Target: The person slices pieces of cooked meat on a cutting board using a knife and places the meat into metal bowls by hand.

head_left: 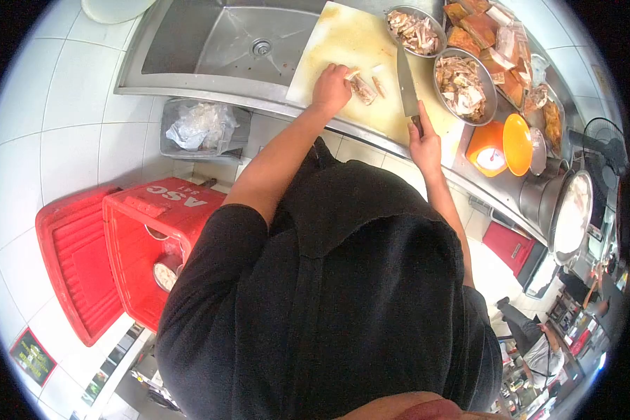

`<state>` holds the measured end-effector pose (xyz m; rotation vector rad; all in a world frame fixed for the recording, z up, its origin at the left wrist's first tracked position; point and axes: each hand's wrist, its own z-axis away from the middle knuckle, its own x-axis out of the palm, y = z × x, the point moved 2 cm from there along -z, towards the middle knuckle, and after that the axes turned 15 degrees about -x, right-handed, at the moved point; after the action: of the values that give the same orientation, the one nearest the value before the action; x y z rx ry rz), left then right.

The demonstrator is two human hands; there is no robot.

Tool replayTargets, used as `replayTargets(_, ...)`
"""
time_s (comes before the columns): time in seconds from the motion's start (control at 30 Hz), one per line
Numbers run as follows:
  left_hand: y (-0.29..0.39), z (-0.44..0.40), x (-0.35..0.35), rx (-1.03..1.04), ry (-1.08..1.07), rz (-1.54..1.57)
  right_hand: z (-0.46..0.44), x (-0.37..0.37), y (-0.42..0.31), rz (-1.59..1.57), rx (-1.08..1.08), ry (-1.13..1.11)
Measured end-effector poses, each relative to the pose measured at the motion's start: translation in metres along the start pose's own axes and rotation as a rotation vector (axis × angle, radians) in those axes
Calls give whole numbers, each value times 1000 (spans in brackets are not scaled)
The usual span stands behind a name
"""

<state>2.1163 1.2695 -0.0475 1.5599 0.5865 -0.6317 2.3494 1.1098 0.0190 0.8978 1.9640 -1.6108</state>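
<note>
My left hand (pixel 332 89) is closed on the near end of a piece of meat (pixel 362 91) lying on the cutting board (pixel 329 42); its fingertips are partly hidden. A thin strip of meat (pixel 379 86) lies just right of that piece. In my right hand (pixel 425 140) is the handle of a broad kitchen knife (pixel 407 87). The blade points away from me over the board, right of the meat and apart from it. Beyond and beside the blade stand two metal bowls of cut meat, a smaller bowl (pixel 414 33) and a larger bowl (pixel 465 87).
A steel sink (pixel 189 42) adjoins the board on the left. Large roasted meat pieces (pixel 479 31) lie at the back right. An orange scale (pixel 488 150) stands near the right edge, beside a big pot (pixel 549 203). An open red cooler (pixel 136 224) stands at lower left. A person (pixel 542 357) is far right.
</note>
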Motion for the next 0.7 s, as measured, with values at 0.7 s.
replayTargets(0.7, 11, 38, -4, -444, -119, 125, -53, 32, -21, 73, -211, -343)
